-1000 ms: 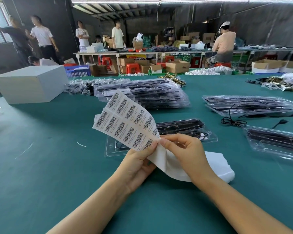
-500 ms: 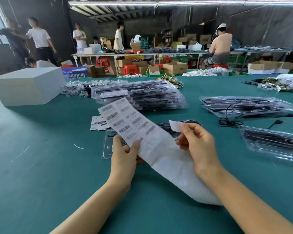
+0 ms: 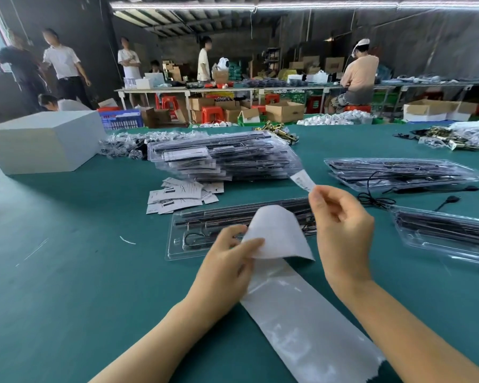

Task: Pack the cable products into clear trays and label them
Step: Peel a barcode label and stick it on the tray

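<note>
White box [image 3: 43, 140] sits far left on the green table [image 3: 67, 272], with a heap of small bagged parts [image 3: 122, 145] just to its right. Loose printed cards [image 3: 181, 196] lie scattered nearer, in front of a tall stack of filled clear trays [image 3: 221, 158]. Near centre, a single clear tray [image 3: 194, 236] holding dark cable parts lies flat; its right end is hidden behind the hands. The left hand [image 3: 224, 269] pinches the curled-over end of a long white backing strip [image 3: 296, 313] between thumb and fingers, the strip running near and right across the table. The right hand [image 3: 340, 230] is raised above the tray, thumb and forefinger pinching one small barcode label [image 3: 302, 181] by its edge, other fingers loosely curled. Farther right lie another pile of trays [image 3: 398, 172], a loose black cable [image 3: 376, 199], and one more tray [image 3: 448, 230] at the right edge.
</note>
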A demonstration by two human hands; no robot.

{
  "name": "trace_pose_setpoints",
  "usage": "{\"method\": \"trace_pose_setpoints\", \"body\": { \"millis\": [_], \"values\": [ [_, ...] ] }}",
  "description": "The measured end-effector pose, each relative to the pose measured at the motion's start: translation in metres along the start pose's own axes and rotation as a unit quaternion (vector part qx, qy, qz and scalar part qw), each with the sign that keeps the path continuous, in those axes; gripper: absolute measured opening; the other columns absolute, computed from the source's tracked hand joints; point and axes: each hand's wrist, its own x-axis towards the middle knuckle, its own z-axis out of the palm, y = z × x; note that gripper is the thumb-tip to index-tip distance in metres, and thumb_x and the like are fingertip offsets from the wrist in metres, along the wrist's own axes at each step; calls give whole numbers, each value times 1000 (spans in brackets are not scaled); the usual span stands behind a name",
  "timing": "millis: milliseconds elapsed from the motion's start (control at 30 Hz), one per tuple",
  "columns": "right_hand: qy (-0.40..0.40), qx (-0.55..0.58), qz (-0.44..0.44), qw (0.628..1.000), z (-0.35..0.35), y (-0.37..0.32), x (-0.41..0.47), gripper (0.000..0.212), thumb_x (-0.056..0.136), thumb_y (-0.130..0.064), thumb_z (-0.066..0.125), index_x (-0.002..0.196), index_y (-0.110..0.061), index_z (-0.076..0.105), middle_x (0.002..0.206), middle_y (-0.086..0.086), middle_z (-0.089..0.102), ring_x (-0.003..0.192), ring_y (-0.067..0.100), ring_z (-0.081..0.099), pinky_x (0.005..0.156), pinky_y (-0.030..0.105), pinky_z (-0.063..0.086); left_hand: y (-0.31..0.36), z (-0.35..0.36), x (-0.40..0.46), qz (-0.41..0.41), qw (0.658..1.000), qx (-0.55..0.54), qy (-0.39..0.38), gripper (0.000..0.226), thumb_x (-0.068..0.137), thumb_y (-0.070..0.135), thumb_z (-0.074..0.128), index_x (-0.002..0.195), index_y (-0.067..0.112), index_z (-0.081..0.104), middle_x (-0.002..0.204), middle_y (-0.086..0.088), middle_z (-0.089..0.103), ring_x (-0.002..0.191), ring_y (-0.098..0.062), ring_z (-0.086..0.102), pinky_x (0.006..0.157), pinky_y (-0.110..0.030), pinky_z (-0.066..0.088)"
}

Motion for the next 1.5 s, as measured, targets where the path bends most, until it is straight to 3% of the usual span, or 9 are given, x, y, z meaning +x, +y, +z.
{"method": "trace_pose_setpoints", "body": {
  "millis": [167,400,567,700,800,967,1067,1267,1500],
  "values": [
    [-194,-126,-57,971,16,6,-29,36,90,-11,62,125,-15,58,122,-7,55,94,4,61,83,20,50,8,7,-7,52,990,7,-128,41,88,32,56,129,30,59,144,0,35,125,-17,35,106,-26,29],
    [-403,-342,-154,835,14,14,-30,61,100,-44,29,153,-20,12,160,-13,-3,131,15,41,100,35,38,12,-3,2,-99,971,-202,-87,34,78,21,49,99,16,75,131,9,55,121,2,49,102,-26,41],
    [-421,-440,-78,789,8,25,-24,91,82,-75,8,151,-21,-14,154,-14,-30,141,13,25,112,42,25,9,-4,6,-218,920,-318,-77,31,73,15,50,89,22,76,117,11,64,113,-6,55,97,-28,41],
    [-409,-418,-135,800,7,21,-22,96,85,-72,32,151,-18,-13,153,-14,-32,144,10,12,116,48,16,6,2,8,-265,890,-371,-23,39,84,-14,42,93,17,65,95,1,70,88,-23,58,78,-36,47],
    [-421,-366,-225,798,10,14,-25,84,94,-47,48,153,-15,-2,157,-11,-21,143,14,18,114,48,22,4,2,7,-272,887,-373,26,25,83,-2,60,82,23,60,95,-7,64,80,-27,58,79,-47,45],
    [-374,-365,-257,813,9,21,-22,72,89,-1,52,152,-12,18,160,-9,-1,99,31,60,75,36,49,1,2,4,-255,883,-393,13,7,87,8,67,91,14,66,92,-12,69,93,-27,66,93,-47,52],
    [-336,-425,-185,820,-6,33,-2,86,77,17,41,153,-15,15,156,-16,-7,92,31,60,65,31,39,-1,3,5,-265,873,-409,14,5,90,5,62,93,8,66,92,-13,71,98,-29,67,93,-42,52],
    [-246,-580,-63,774,-39,48,30,87,82,5,52,153,-8,4,160,-3,-12,67,23,47,46,25,19,-4,3,7,-274,858,-434,8,10,94,5,57,89,1,65,85,-14,72,93,-26,69,81,-26,56],
    [-248,-646,82,717,-61,52,49,87,93,-18,54,150,-4,-10,156,5,-26,80,27,59,54,28,37,-6,2,7,-273,854,-443,-7,11,93,4,56,87,0,65,82,-13,71,89,-26,69,83,-32,55]
  ]
}}
